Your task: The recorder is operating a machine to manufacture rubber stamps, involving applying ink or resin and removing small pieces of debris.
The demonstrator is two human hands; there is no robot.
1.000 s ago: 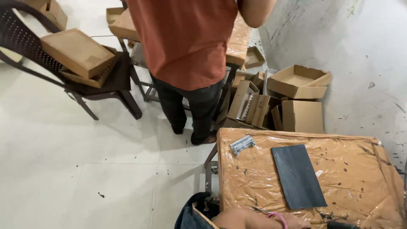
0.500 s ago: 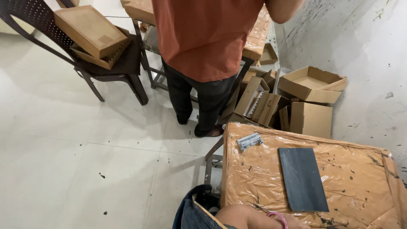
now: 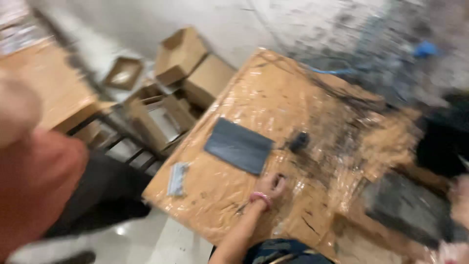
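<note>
The left hand (image 3: 271,186), wearing a pink wristband, rests loosely curled and holding nothing on the plastic-wrapped table (image 3: 273,93). Just beyond lies the dark flat panel (image 3: 239,145), untouched. The right hand is blurred; I cannot tell its state. Open cardboard boxes (image 3: 180,55) stand farther off.

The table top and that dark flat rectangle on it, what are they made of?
The table top looks like brown cardboard or board wrapped in clear plastic film: it shines and wrinkles where the light hits. The dark flat rectangle looks matte grey, maybe rubber, foam or stiff card; the blur leaves that open. The left hand rests on the film beside it.
</note>
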